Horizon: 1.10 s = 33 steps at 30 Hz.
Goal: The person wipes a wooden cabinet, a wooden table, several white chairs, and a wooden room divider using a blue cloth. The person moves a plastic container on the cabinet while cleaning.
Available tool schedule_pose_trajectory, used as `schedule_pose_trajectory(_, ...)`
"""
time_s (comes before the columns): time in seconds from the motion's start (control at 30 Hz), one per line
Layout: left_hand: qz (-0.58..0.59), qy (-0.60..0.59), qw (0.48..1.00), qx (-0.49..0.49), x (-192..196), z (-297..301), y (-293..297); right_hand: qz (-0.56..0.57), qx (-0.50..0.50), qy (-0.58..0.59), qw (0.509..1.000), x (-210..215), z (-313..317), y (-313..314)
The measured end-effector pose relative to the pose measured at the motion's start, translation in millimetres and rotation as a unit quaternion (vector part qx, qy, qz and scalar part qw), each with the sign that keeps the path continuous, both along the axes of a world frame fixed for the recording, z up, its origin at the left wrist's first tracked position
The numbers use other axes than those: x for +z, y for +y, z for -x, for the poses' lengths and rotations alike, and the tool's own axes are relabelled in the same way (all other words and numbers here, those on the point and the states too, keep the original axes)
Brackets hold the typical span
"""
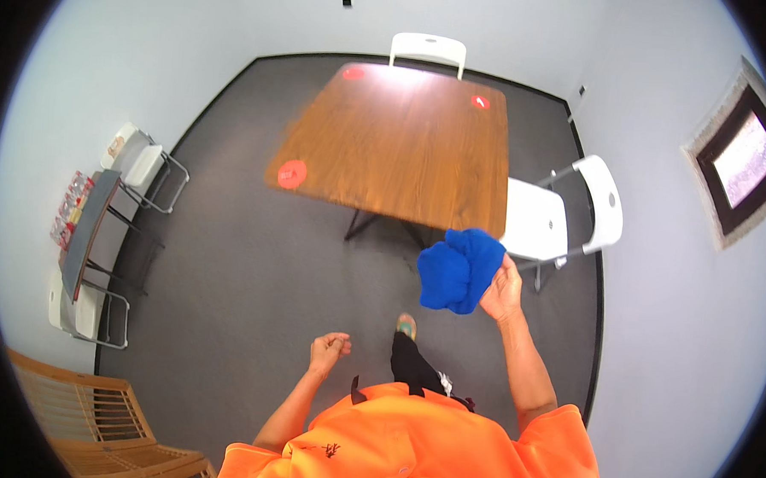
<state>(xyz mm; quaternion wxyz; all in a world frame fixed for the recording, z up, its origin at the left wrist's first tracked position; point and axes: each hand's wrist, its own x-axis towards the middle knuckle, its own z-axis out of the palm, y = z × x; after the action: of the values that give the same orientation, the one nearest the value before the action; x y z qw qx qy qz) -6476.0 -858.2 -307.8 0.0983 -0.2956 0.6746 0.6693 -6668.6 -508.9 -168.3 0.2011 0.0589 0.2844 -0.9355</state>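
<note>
My right hand [504, 294] grips a bunched, soft blue cloth [460, 271] by its right side. The cloth hangs just off the near right corner of a brown wooden table [404, 146] and overlaps that corner in the picture. Part of my right hand's fingers is hidden behind the cloth. My left hand [330, 354] hangs low in front of my body, fingers curled in, with nothing visible in it.
Round red stickers [292, 174] mark the table's corners. White folding chairs [538, 220] stand at its right and far sides. Against the left wall, a narrow table holds clear bottles [70, 208], with more white chairs beside it. A wooden slatted chair [94, 406] sits at lower left.
</note>
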Motion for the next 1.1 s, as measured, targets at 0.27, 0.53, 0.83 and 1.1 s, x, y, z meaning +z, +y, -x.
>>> schedule_pose_trajectory(0.27, 0.038, 0.016, 0.995, 0.087, 57.4, 152.4, -52.7, -0.518, -0.127, -0.160, 0.830, -28.0, 161.4, -1.6)
schedule_pose_trajectory(0.53, 0.061, -0.002, 0.981, 0.186, 43.4, 239.2, -162.7, -0.807, -0.166, 0.206, 0.528, -113.8, 224.9, -21.0)
schedule_pose_trajectory(0.83, 0.069, 0.005, 0.974, 0.215, 30.9, 315.3, -326.7, -0.921, -0.109, 0.189, 0.323, -158.8, 333.5, -238.9)
schedule_pose_trajectory(1.1, 0.114, 0.028, 0.977, 0.180, 39.3, 386.8, -403.8, -0.706, 0.039, 0.576, 0.411, -135.1, 311.4, -550.5)
